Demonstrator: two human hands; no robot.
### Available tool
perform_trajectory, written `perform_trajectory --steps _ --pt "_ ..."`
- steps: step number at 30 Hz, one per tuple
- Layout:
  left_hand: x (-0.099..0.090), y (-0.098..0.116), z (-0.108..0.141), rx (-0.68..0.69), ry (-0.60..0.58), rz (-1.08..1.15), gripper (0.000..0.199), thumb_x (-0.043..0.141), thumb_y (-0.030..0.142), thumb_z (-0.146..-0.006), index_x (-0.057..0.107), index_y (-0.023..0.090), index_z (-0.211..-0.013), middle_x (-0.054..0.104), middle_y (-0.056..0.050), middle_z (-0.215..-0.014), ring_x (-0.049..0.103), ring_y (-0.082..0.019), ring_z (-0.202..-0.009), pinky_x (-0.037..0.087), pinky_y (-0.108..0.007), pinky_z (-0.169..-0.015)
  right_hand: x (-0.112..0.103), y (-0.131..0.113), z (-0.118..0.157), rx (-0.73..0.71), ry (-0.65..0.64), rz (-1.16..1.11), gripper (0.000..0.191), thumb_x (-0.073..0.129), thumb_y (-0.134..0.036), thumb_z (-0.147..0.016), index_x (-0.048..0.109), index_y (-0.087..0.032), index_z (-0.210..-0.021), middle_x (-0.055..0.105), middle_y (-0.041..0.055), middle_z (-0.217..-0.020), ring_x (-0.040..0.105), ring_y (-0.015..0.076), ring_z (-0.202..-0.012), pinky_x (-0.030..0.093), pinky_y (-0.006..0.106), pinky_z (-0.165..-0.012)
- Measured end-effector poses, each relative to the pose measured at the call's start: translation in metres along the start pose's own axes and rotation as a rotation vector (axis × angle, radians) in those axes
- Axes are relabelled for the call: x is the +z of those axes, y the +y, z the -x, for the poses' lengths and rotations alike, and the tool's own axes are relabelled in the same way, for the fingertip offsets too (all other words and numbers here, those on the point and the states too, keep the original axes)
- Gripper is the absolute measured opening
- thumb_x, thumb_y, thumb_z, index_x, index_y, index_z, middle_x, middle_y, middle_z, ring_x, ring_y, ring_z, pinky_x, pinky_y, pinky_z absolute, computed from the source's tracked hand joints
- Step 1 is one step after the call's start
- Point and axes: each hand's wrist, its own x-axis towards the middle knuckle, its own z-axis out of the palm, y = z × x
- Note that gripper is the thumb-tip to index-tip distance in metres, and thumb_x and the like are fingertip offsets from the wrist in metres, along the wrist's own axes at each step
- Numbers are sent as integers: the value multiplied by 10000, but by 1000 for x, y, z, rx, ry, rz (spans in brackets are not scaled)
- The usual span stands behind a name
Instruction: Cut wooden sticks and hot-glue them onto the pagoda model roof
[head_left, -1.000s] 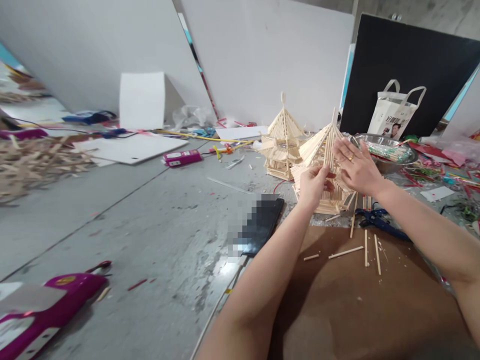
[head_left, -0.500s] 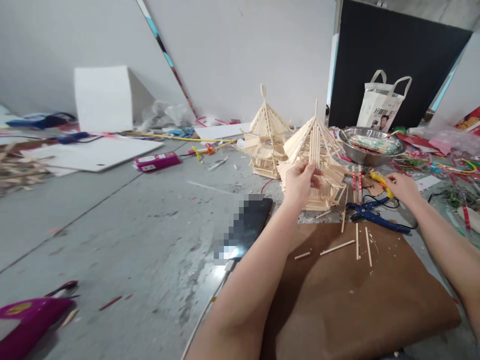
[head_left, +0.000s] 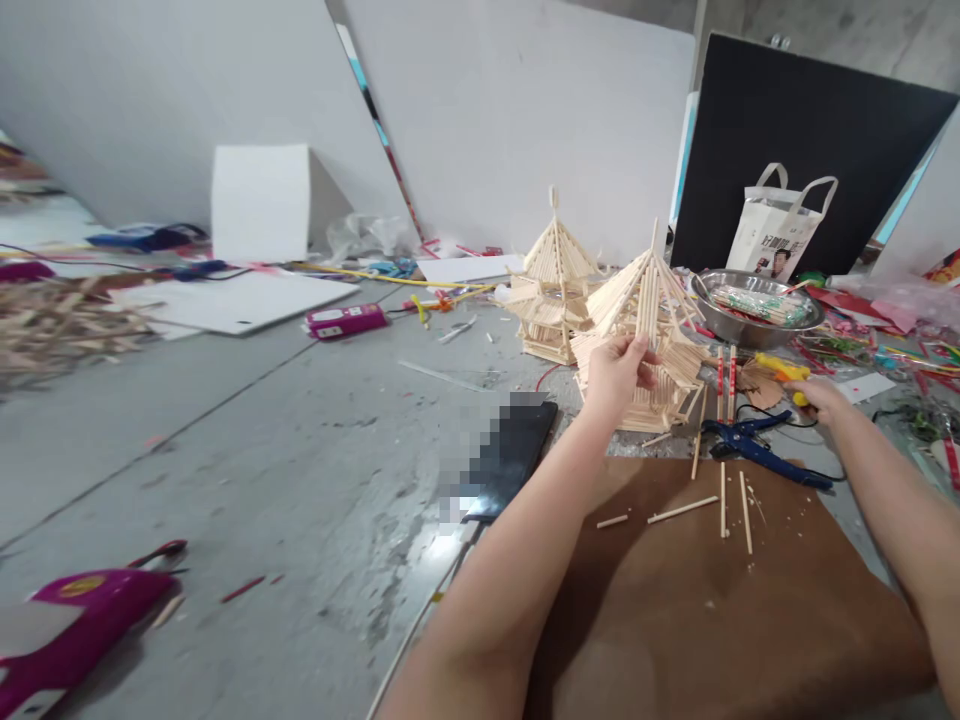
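My left hand (head_left: 616, 374) is in front of a pagoda-like model of thin wooden sticks (head_left: 667, 400), its thumb and fingers pinched together at the lower edge of the roof. Whether a loose stick is between those fingers I cannot make out. Over on the right, my right hand (head_left: 823, 400) has its fingers closed at the handle end of a small yellow glue gun (head_left: 780, 366) with an orange part. Dark blue pliers (head_left: 757, 450) lie just below it, a cable close by. Behind the near model stands a second stick model (head_left: 551, 300).
Loose sticks (head_left: 682, 509) lie on a brown sheet (head_left: 720, 620). A dark phone (head_left: 517, 460) is left of my left forearm. Beyond are a metal bowl (head_left: 750, 330), a white bag (head_left: 772, 235), and magenta tools (head_left: 345, 320) on the floor.
The view has shifted left and up, so everything sits farther right and lower. The glue gun has turned in my right hand, showing its orange part. My left hand stays at the near model.
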Motion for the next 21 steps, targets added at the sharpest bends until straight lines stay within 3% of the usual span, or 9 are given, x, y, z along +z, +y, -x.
perform_trajectory --steps 2,7,12,16,18,21 --pt "0 0 0 3 -5 -2 278 598 392 -742 520 142 -647 588 22 -542 483 -50 -337 425 -179 -349 -7 -12 9 12 6 -125 245 683 -303 -629 458 -208 -653 447 -49 -471 444 87 -411 410 210 -376" --pt "1 3 1 8 -9 -28 274 585 371 -761 524 135 -636 594 17 -556 478 -42 -340 429 -173 -353 -24 -66 43 -134 -107 -418 230 579 -425 -718 488 -214 -711 527 -9 -610 458 70 -448 401 196 -390" --pt "1 5 1 12 -6 -33 258 577 346 -775 527 136 -632 595 15 -549 472 -42 -333 416 -173 -342 -18 -126 85 -276 -192 -533 114 594 -288 -683 531 -198 -714 600 13 -708 520 82 -501 445 229 -470" --pt "1 3 0 22 -12 -25 258 570 335 -783 532 133 -628 584 18 -549 468 -45 -326 417 -182 -337 0 -162 119 -571 -331 -397 249 636 -212 -655 559 -178 -890 656 43 -918 546 90 -470 442 261 -453" --pt "1 2 0 21 -13 -32 257 565 328 -789 532 133 -625 581 20 -549 466 -44 -323 413 -181 -336 10 -174 129 -660 -389 -291 229 640 -241 -676 555 -171 -878 654 41 -930 519 67 -441 417 247 -437" --pt "1 3 -1 9 -12 -49 253 561 320 -793 531 135 -623 582 26 -545 466 -41 -325 414 -177 -346 21 -181 131 -765 -370 -42 208 626 -346 -727 563 -164 -806 659 34 -806 485 60 -411 401 247 -428"
